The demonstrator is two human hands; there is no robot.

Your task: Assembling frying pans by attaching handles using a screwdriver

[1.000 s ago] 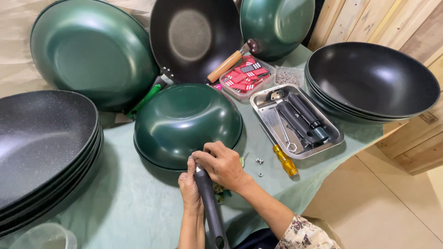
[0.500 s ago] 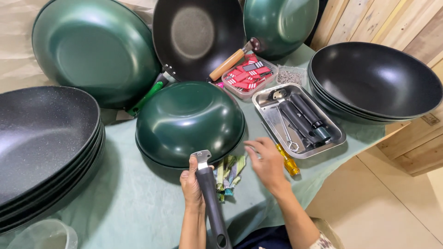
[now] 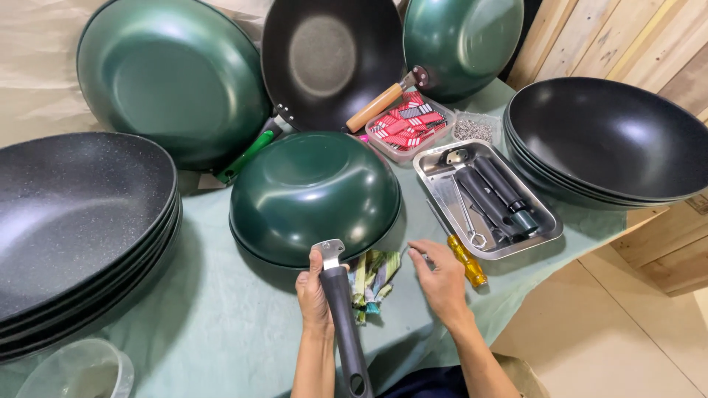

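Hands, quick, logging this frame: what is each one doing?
Left hand: closed around the black pan handle.
Right hand: holds nothing visible, fingers curled near the yellow-handled screwdriver.

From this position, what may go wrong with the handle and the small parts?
The left hand alone holds the black handle against the upturned green wok, so its bracket may slide off the rim. The right hand reaches beside the yellow screwdriver, which lies near the table edge and might roll off.

Dark pan handle (image 3: 341, 309) upright, touching upturned green wok (image 3: 315, 195)
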